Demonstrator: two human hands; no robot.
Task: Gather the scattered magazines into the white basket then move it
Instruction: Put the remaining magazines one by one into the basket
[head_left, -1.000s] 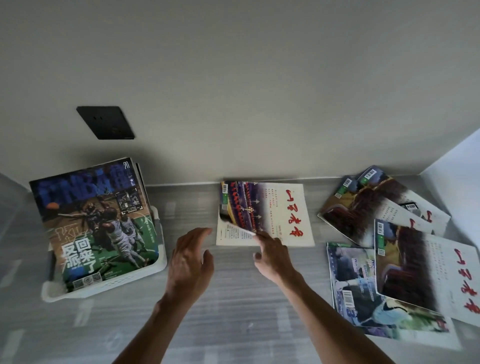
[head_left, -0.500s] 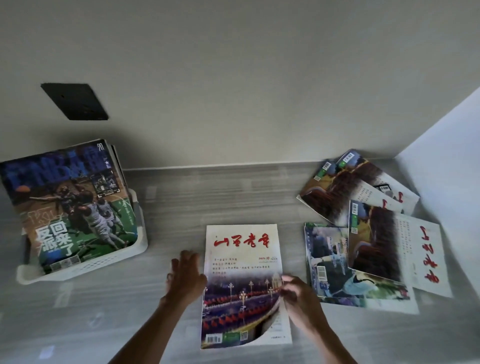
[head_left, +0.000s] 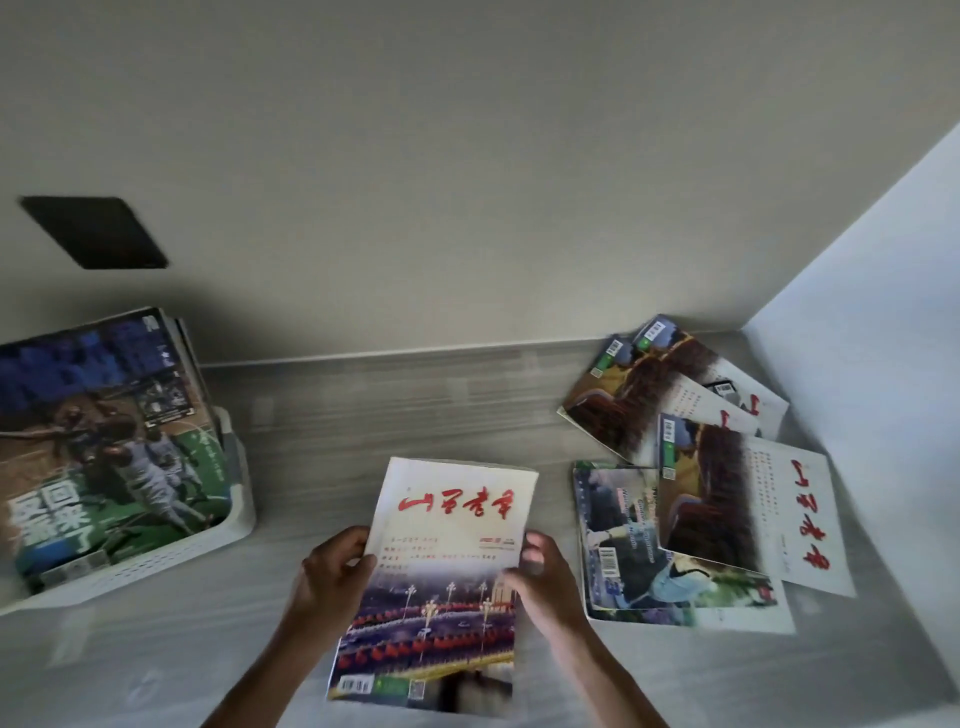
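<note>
**Head view: magazine held at both side edges above the countertop**

Head view cuts off both forearms at the bottom edge. The near right corner of the held magazine (head_left: 441, 577) is blurred, and whether it rests on the grey countertop (head_left: 332, 426) or is lifted clear cannot be told.

The held magazine faces cover-up, red title at the far end and barcode at the near end. Its long axis runs near to far, leaning slightly right at the top.

The left hand (head_left: 332, 577) pinches the left edge about halfway along, thumb on the cover, fingers hidden beneath. The right hand (head_left: 540, 582) clamps the right edge at about the same height, fingertips on the cover. The magazine lies between the two hands.

To the right, four scattered magazines (head_left: 691, 499) overlap in a loose fan near the white side wall (head_left: 883, 322); lower ones are partly hidden.

To the left, the white basket (head_left: 228, 525) holds a stack topped by a sports magazine (head_left: 104, 441), cut off by the frame edge.

Farther back, a black wall plate (head_left: 93, 231) is blurred.
</note>
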